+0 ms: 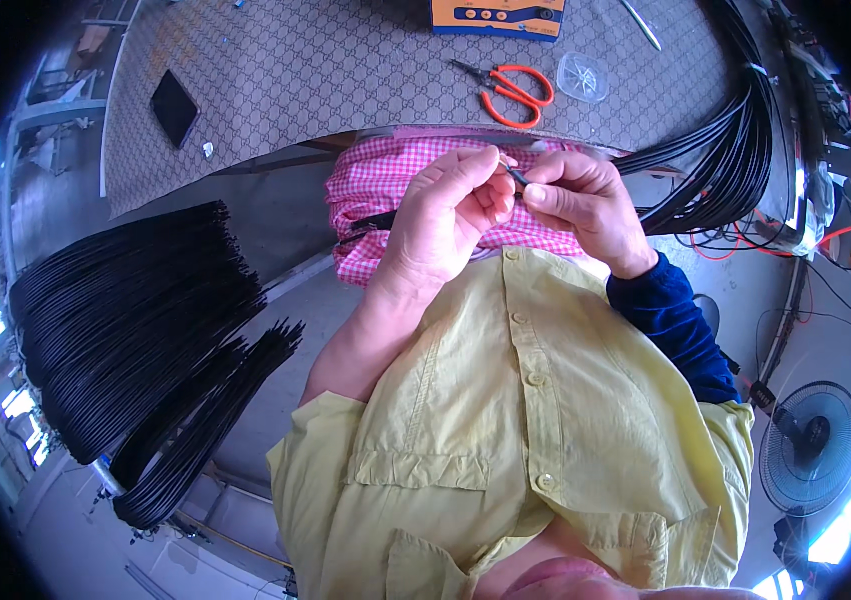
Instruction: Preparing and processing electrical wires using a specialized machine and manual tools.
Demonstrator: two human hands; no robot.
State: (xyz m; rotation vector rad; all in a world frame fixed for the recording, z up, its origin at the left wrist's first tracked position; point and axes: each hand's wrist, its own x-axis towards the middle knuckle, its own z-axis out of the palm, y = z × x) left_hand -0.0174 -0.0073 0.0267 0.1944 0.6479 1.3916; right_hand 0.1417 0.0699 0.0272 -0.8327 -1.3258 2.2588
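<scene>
- We pinch a thin black cable end [515, 180] between our left hand [445, 215] and right hand [585, 200], both clamped on it, just before the table edge [285, 155].
- Beyond that edge lie orange-handled pliers [513, 92].
- Left of it, below, black cable bundles [135, 320] fan out, well apart from us.

There is one view, and it is coming from a wide fisheye camera sitting on the person's head, looking steeply down the front of the yellow shirt [535, 400] toward the lap. It is sitting very close to the left hand [445, 215] and right hand [585, 205], which are filling the middle of the picture. The table [345, 80] is running across the top edge, its straight sides bending near the dark round rim, and the floor is showing at both sides.
</scene>
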